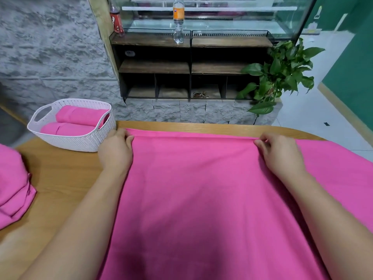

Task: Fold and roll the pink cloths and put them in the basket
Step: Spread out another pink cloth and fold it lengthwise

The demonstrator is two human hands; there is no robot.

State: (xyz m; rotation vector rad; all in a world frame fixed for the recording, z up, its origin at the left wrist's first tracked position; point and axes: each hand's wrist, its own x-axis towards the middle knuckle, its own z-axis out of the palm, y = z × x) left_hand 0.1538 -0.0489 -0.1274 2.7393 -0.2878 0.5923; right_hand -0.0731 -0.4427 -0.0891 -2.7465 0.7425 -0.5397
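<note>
I see both arms stretched forward over the pink cloth (pixel 201 188), which lies spread flat on the wooden table (pixel 66 174). My left hand (pixel 117 150) sits at the cloth's far left corner, fingers curled and pinching the folded far edge. My right hand (pixel 280 152) pinches the same edge farther right, knuckles up, thumb tucked under. The white basket (pixel 84 141) stands at the table's far left, just beside my left hand, with two rolled pink cloths (pixel 80 116) inside. A stack of folded pink cloths (pixel 12 184) rests at the left edge.
</note>
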